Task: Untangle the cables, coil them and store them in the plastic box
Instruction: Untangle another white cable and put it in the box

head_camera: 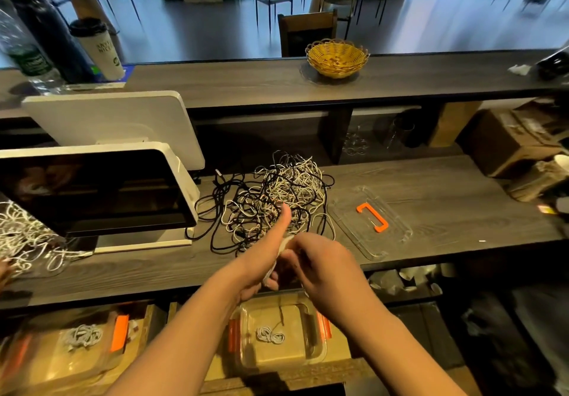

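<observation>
Black and white cables (277,192), orange-handled clear lid (371,221), yellow basket (337,56), grey wood-grain counter (446,198)

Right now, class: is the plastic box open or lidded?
Open: the plastic box has no lid on; its clear lid lies apart on the counter.

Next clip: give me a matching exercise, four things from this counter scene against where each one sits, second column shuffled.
Things:
1. tangled cables
2. clear lid
3. plastic box
4. yellow basket

Places:
A. upper counter ledge
B. below the hands, one coiled white cable inside
C. counter, right of the tangle
D. counter, beside the monitor

Pairs: 1-D, 2-C, 3-B, 4-A
</observation>
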`<state>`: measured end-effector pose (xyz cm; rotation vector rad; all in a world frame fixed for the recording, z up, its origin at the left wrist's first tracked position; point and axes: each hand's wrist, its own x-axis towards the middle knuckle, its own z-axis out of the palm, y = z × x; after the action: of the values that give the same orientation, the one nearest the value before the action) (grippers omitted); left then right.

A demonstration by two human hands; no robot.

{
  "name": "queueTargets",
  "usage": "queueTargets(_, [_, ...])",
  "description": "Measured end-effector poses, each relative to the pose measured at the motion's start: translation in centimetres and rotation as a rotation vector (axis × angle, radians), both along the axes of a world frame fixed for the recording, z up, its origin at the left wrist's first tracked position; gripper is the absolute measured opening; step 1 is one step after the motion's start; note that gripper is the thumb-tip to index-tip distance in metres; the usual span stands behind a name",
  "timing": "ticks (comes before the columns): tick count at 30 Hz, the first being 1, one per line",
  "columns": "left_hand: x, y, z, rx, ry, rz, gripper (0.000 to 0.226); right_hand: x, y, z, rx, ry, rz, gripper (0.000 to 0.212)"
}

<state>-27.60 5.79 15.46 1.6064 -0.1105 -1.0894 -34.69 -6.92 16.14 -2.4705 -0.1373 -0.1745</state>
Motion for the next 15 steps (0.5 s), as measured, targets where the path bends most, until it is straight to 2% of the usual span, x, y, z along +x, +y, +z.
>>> queueTargets(3, [-0.3, -0.2, -0.2, -0.005, 0.099, -0.098, 0.084, 0.2, -1.6, -0.1, -0.025, -0.099, -0.089, 0.014])
queueTargets(6, [-0.2, 0.1, -0.7, -0.027, 0.181, -0.262, 0.079, 0.7, -3.3, 0.0, -0.051, -0.144, -0.132, 0.018])
queueTargets(8, [0.0, 0.3, -0.8, 0.017, 0.102, -0.436, 0.067, 0.9, -4.3, 0.2, -0.047, -0.155, -0.142, 0.022])
queueTargets(11, [0.2, 0.8, -1.1, 0.114, -0.135, -0.64, 0.052, 1.0, -5.4, 0.5, -0.013, -0.142, -0.169, 0.026])
queueTargets(15, [0.2, 1.2, -2.0, 0.032, -0.099, -0.632, 0.04, 0.9, -6.8, 0.1, -0.018, -0.115, -0.212, 0.022])
